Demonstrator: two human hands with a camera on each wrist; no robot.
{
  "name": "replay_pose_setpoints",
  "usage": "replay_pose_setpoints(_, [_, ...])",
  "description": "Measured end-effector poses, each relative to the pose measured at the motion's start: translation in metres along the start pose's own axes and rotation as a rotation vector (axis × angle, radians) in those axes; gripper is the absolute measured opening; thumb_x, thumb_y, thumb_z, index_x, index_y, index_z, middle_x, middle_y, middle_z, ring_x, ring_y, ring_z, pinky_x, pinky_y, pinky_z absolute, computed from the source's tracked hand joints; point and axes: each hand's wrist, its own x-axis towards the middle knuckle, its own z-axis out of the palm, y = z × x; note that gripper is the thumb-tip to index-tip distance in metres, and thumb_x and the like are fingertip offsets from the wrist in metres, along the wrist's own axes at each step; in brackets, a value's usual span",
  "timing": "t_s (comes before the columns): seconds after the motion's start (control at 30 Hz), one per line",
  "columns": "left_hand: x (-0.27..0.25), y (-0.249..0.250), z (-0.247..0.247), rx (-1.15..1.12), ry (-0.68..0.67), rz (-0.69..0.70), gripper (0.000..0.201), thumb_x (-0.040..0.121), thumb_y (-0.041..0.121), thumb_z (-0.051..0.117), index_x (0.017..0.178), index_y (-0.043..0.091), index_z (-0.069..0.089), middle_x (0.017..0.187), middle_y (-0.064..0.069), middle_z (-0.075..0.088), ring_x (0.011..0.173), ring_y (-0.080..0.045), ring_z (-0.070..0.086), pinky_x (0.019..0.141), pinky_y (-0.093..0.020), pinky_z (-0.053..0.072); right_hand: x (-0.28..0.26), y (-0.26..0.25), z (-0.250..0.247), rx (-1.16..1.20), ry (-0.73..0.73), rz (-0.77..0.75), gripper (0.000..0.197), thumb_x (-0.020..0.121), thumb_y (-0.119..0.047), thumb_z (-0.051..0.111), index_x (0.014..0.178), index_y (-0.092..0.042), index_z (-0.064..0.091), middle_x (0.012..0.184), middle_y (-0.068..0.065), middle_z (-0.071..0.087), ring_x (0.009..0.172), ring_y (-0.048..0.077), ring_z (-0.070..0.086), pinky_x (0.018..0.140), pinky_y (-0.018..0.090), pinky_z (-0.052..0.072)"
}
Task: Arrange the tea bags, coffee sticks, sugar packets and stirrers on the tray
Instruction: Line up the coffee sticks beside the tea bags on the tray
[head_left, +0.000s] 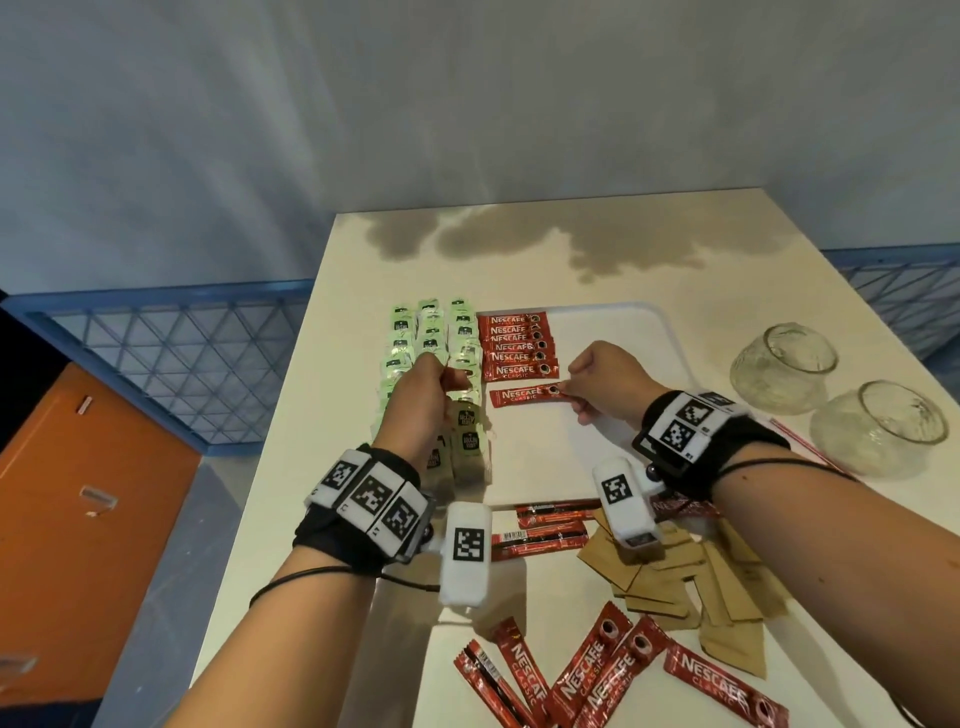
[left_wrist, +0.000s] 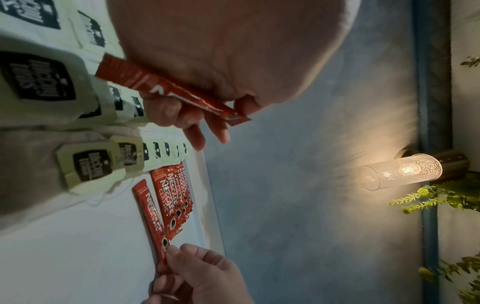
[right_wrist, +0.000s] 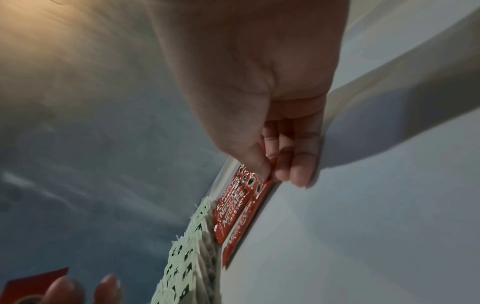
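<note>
one coffee stick lies flat on the white tray, just below the overlapped row of coffee sticks and apart from it. right hand pinches its right end between thumb and forefinger, other fingers curled under, tips touching the tray. left hand hovers over the tea bags, fingers curled round a second coffee stick, which sticks out both sides of the fist in the left wrist view. tea bags sit in three columns on the tray's left part, touching the stick row. off the tray, near edge of the table: loose coffee sticks scattered, brown sugar packets in a heap beside them. two glass jars lie on their sides at the right.
</note>
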Motion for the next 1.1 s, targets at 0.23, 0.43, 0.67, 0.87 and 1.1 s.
replay_pose_setpoints(0.23, [0.010,-0.010,-0.012,-0.040,-0.034,0.001,0.034,0.100,0.018,0.037,0.108,-0.005,0.061,0.091,-0.013,0.056,0.070,-0.019,0.053,0.061,-0.031,0.042,0.008,-0.008,0.007,-0.008,0.070,-0.003,0.025,0.093,-0.010,0.064,0.082,-0.016,0.043,0.066,0.014,0.061,0.050,0.026,0.057,0.055,0.034,0.050])
replay_pose_setpoints(0.43, [0.002,-0.007,-0.022,-0.173,-0.125,-0.016,0.016,0.101,0.016,0.047,0.098,0.008,0.060,0.090,-0.011,0.070,0.058,-0.013,0.063,0.063,-0.034,0.052,0.007,-0.009,0.007,-0.024,0.079,-0.005,0.023,0.092,-0.011,0.066,0.082,-0.014,0.045,0.070,0.019,0.065,0.053,0.028,0.059,0.058,0.038,0.053])
replay_pose_setpoints(0.67, [-0.017,-0.007,-0.011,-0.089,-0.203,0.052,0.013,0.103,0.023,0.047,0.094,0.015,0.052,0.072,-0.003,0.063,0.049,-0.011,0.050,0.047,-0.024,0.041,-0.017,-0.011,-0.002,0.105,0.013,-0.097,0.023,0.097,-0.028,0.060,0.092,-0.005,0.060,0.079,0.015,0.066,0.059,0.023,0.058,0.056,0.035,0.052])
replay_pose_setpoints(0.87, [-0.029,-0.014,0.014,0.548,-0.252,0.375,0.008,0.101,0.026,0.049,0.097,0.020,0.050,0.093,-0.002,0.063,0.079,-0.015,0.056,0.068,-0.032,0.043,-0.055,-0.025,0.000,0.324,-0.352,-0.091,0.046,0.095,-0.047,0.055,0.105,-0.003,0.066,0.068,0.004,0.061,0.055,0.015,0.054,0.063,0.030,0.050])
replay_pose_setpoints(1.1, [-0.035,-0.017,0.027,0.940,-0.056,0.655,0.012,0.092,0.024,0.063,0.099,0.018,0.055,0.098,0.000,0.061,0.088,-0.018,0.053,0.072,-0.035,0.042,-0.070,-0.018,0.001,0.452,-0.378,-0.097,0.008,0.094,-0.006,0.061,0.101,-0.004,0.064,0.076,0.008,0.061,0.064,0.017,0.060,0.064,0.030,0.056])
